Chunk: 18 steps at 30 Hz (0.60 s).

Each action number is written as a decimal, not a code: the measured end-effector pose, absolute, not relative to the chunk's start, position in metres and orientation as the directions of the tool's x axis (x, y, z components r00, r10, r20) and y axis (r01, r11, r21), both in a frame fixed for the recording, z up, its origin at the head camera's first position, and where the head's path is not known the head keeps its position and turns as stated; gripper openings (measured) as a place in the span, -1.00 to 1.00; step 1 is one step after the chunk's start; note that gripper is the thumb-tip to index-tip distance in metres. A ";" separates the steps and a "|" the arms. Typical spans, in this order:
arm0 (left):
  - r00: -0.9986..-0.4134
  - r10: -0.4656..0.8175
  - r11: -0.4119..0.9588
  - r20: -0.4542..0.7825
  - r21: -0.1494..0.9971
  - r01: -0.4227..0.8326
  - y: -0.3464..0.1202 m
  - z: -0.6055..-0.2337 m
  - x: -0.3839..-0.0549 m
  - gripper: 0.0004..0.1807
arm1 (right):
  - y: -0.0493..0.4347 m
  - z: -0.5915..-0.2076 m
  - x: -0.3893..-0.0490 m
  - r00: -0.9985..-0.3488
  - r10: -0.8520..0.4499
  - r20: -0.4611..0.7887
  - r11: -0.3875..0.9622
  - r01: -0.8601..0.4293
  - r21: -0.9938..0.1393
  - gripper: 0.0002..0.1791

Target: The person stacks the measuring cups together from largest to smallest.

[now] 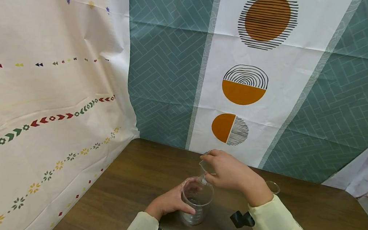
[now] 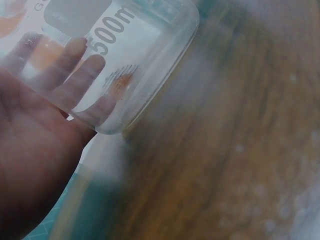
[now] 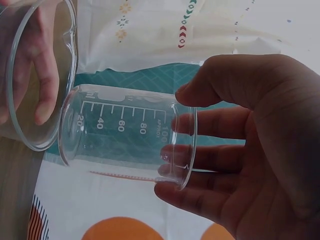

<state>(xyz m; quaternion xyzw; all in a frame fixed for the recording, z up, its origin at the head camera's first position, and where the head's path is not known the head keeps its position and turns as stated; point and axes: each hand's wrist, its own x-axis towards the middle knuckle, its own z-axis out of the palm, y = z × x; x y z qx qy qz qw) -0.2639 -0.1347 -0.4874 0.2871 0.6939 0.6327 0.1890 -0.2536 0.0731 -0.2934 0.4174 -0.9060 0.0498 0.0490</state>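
A large clear glass beaker (image 1: 197,200) stands on the table, with "500m" readable on its side in the left wrist view. My left hand (image 1: 174,202) grips it, thumb on the near side and fingers round the back. A small beaker (image 3: 127,132) with white marks up to 100 is in my right hand (image 1: 228,172). The thumb and fingers hold it near its rim, as the right wrist view shows. Its base is at the large beaker's rim; whether the two touch, I cannot tell. No contents are visible in the small beaker.
Behind my right wrist shows the round rim of another glass vessel (image 1: 273,187), its lower part hidden by the arm. The brown wooden table (image 1: 125,190) ends at a patterned curtain (image 1: 164,73) behind and a cream cloth (image 1: 55,118) on the left.
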 end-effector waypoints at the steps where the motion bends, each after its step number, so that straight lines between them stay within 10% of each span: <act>1: -0.763 0.638 0.034 0.102 0.987 0.160 -0.135 -0.487 -0.264 0.01 | 0.073 -0.293 -0.253 -0.645 -0.753 0.130 0.645 -0.763 -0.050 -0.50; 18: -0.769 0.635 0.057 0.069 0.989 0.136 -0.135 -0.485 -0.264 -0.01 | 0.070 -0.293 -0.250 -0.628 -0.769 0.122 0.627 -0.777 -0.050 -0.49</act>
